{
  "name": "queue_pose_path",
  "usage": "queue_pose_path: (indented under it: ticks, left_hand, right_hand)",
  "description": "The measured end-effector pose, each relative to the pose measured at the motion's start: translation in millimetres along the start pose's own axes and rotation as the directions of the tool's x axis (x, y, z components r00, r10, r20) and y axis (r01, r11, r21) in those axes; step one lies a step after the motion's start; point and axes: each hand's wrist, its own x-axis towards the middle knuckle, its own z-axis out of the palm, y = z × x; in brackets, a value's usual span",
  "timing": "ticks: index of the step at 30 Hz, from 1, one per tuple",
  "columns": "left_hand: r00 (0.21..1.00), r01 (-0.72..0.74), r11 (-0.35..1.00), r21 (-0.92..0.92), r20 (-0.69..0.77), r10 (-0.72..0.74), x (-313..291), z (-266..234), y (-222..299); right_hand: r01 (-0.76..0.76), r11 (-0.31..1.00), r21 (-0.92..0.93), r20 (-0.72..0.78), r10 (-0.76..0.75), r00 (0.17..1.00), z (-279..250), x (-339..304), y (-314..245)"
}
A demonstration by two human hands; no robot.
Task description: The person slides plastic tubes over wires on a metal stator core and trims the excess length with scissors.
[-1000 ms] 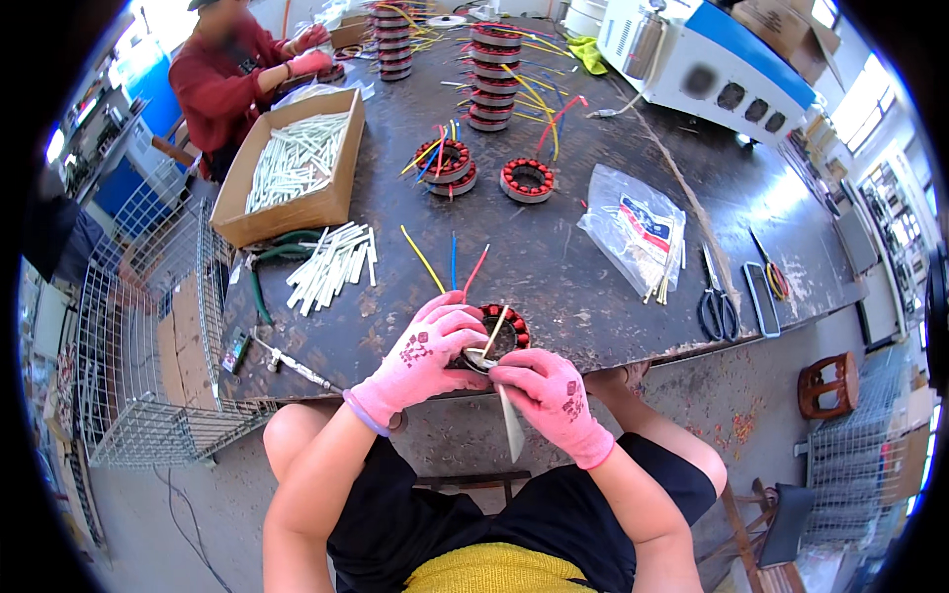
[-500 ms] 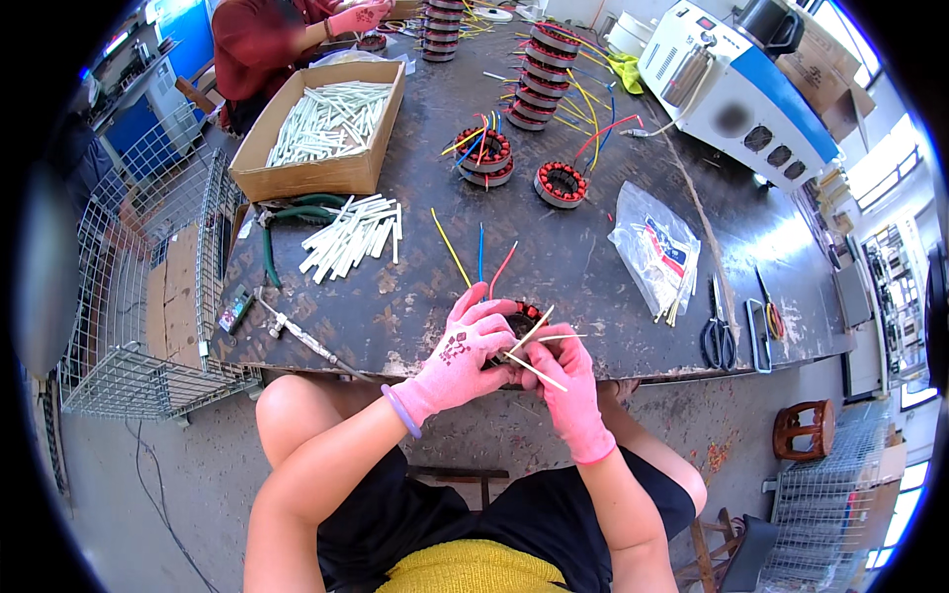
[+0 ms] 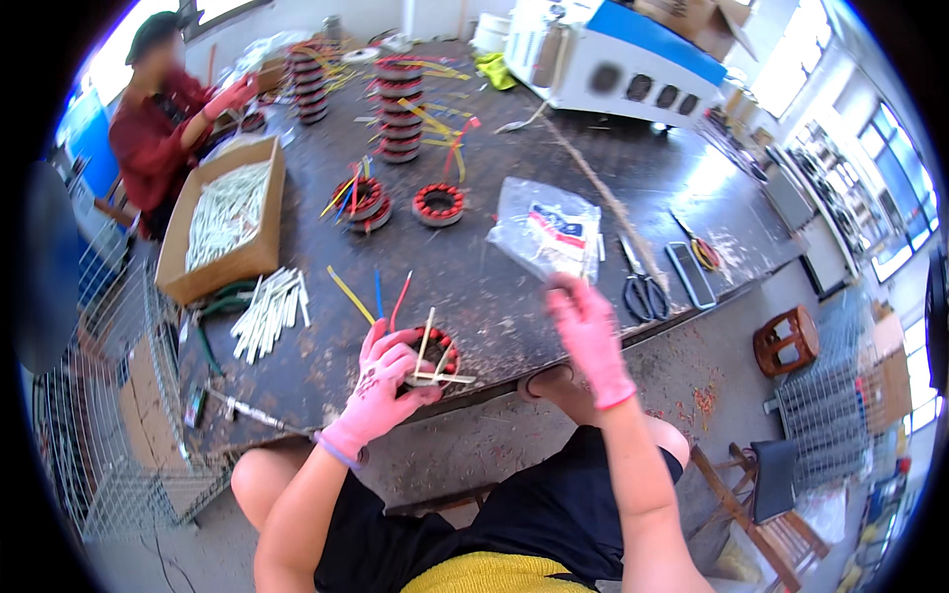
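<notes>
My left hand (image 3: 381,387), in a pink glove, is closed round the left side of a ring-shaped motor stator (image 3: 452,356) with red coils at the table's front edge. Yellow, blue and red wires (image 3: 378,295) stick up behind that hand. Several thin pale strips (image 3: 426,338) poke out of the stator at different angles. My right hand (image 3: 588,331), also gloved in pink, is off to the right, blurred, with its fingertips at the lower end of a clear plastic bag (image 3: 521,225). Whether those fingers hold anything is not visible.
Loose white tubes (image 3: 267,318) lie beside a cardboard box (image 3: 265,252) of more tubes. Beyond stand a stator stack (image 3: 399,124) and a single stator (image 3: 438,206). Scissors (image 3: 645,295) lie right; a blue-and-white machine (image 3: 618,74) stands behind. A co-worker (image 3: 163,138) sits far left.
My right hand has left the stator and moved right to the plastic bag. My left hand stays on the stator. The whole view has swung to the right.
</notes>
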Motion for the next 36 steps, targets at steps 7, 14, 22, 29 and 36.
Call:
queue_pose_path:
  ticks: [7, 14, 22, 29, 36]
  left_hand:
    - [0.990, -0.041, 0.998, 0.041, 0.137, 0.034, 15, -7, 1]
    - [0.984, 0.138, 0.964, 0.226, 0.076, -0.158, -2, -49, -3]
    - [0.828, 0.536, 0.843, -0.043, -0.171, -0.535, -65, -41, 48]
    - [0.725, 0.429, 0.768, -0.476, -0.326, -0.607, -27, 3, 62]
    - [0.615, 0.411, 0.605, -0.683, -0.282, -0.736, -51, 12, 57]
  right_hand:
    - [-0.357, 0.416, -0.836, -0.250, 0.290, 0.924, -149, 55, 137]
    - [-0.381, 0.554, -0.741, -0.211, 0.347, 0.914, -177, 72, 153]
    - [-0.379, 0.702, 0.603, 0.319, 0.223, 0.921, -109, -61, 63]
    - [-0.750, 0.488, 0.446, 0.796, 0.168, 0.582, -5, -131, 1]
    - [-0.781, 0.542, 0.312, 0.925, 0.014, 0.379, 32, -144, 1]
